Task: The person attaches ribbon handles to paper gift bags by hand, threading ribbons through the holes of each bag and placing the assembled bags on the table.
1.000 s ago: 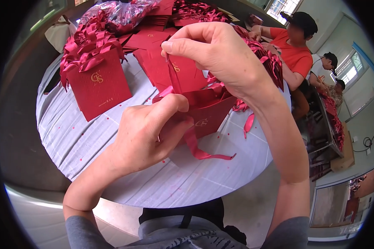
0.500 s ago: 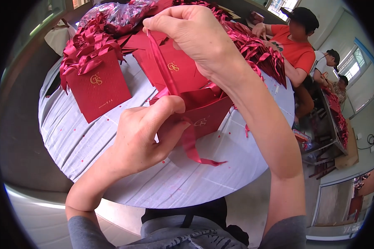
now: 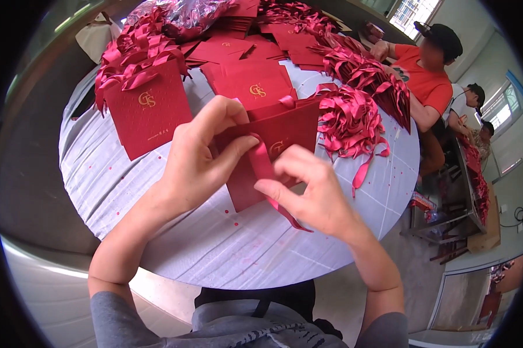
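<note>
A dark red paper gift bag (image 3: 242,188) with a gold emblem stands tilted above the near middle of the table. My left hand (image 3: 200,159) is closed on its upper left edge, thumb on the front and fingers behind. From under that thumb a crimson ribbon (image 3: 261,161) runs down the bag's front, its tail hanging below. My right hand (image 3: 314,188) is closed around this ribbon, thumb and curled fingers on either side of it. Just behind lies a stack of flat red bags (image 3: 250,78). Part of the bag's front is hidden by my right hand.
Finished-looking bags with ribbon handles (image 3: 148,116) lean at the left. A heap of loose ribbons (image 3: 351,122) lies at the right, with ribboned bags (image 3: 383,87) beyond. A person in a red shirt (image 3: 424,75) works across the table. Red dots speckle the pale tablecloth (image 3: 174,243).
My right hand has come down from high above the bag to the ribbon at its front. The upper ribbon length it held up is no longer raised. My left hand still grips the bag.
</note>
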A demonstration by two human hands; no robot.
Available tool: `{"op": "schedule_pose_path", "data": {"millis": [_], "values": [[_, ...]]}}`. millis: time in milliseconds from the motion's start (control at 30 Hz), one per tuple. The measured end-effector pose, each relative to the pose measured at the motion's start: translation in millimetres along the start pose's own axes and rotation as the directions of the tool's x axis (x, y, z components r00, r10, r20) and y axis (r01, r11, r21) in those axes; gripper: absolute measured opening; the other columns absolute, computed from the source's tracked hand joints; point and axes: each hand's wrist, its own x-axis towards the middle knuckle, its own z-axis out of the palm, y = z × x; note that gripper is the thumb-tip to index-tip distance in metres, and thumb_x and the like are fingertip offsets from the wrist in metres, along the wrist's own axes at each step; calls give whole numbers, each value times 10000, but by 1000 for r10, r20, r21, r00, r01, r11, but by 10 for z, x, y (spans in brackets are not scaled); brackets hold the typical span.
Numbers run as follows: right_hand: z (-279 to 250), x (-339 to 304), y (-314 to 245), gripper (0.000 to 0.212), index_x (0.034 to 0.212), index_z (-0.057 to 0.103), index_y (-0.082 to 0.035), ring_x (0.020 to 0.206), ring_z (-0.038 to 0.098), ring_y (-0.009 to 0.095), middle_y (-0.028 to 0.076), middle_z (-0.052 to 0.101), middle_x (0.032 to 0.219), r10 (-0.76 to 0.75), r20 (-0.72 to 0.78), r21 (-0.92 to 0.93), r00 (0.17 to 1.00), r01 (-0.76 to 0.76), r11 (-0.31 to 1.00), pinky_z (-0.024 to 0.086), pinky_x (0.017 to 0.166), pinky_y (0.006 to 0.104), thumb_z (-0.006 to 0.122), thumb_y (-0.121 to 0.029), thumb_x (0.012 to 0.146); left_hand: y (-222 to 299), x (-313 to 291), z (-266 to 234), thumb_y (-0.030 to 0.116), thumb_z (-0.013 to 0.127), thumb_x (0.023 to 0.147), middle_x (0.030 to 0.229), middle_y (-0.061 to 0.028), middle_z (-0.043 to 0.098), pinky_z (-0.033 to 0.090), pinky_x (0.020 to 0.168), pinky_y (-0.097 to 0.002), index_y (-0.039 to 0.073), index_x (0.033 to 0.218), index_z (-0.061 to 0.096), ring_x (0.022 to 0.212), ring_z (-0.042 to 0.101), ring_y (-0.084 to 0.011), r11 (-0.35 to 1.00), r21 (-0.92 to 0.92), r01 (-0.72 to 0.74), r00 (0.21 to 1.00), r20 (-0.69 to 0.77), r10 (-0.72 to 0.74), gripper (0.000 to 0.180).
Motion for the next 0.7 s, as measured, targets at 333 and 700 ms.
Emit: {"op": "schedule_pose_path", "data": {"millis": [333, 700], "values": [[-72, -414, 84, 160, 1038, 539, 41, 692, 572, 75, 44, 610, 772, 376, 190, 361, 907, -420, 832, 461, 605, 210, 541, -76, 928, -285, 78, -12, 42, 642, 859, 893, -60, 643, 471, 723, -223, -49, 1045, 575, 831, 574, -68, 956, -185, 229, 971, 117, -210, 218], [-450, -724, 259, 206, 1098, 541, 36, 701, 537, 54, 49, 591, 843, 436, 75, 410, 897, -426, 807, 442, 586, 197, 546, -43, 908, -546, 73, -43, 185, 689, 805, 902, -110, 572, 485, 702, -339, 59, 966, 676, 772, 593, -245, 901, 395, 177, 975, 55, -215, 205]]}}
